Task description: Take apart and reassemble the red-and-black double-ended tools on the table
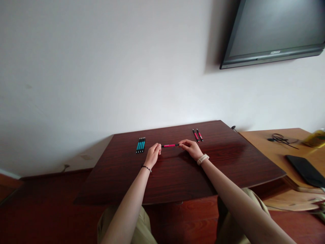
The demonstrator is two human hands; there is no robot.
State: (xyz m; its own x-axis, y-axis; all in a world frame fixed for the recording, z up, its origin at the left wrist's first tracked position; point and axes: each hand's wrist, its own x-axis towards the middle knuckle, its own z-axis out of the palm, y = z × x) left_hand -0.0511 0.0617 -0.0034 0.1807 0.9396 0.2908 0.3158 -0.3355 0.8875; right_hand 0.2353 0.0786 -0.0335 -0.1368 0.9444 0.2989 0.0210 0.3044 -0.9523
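Note:
A pink pen (170,145) with black ends lies level between my hands over the middle of the table. My left hand (153,154) closes its fingers on the pen's left end. At the other end, my right hand (190,148) pinches the black tip between thumb and fingers. Left of my left hand is a row of several blue pens (140,145), side by side with their black ends aligned. Beyond my right hand lie two more pink pens (197,135), slightly apart from each other.
The dark wooden table (177,183) stands against a white wall. To the right, a lighter wooden table (261,139) holds a black cable (280,139), a dark flat device (306,170) and a yellowish bottle (315,138). A television (276,30) hangs above on the right.

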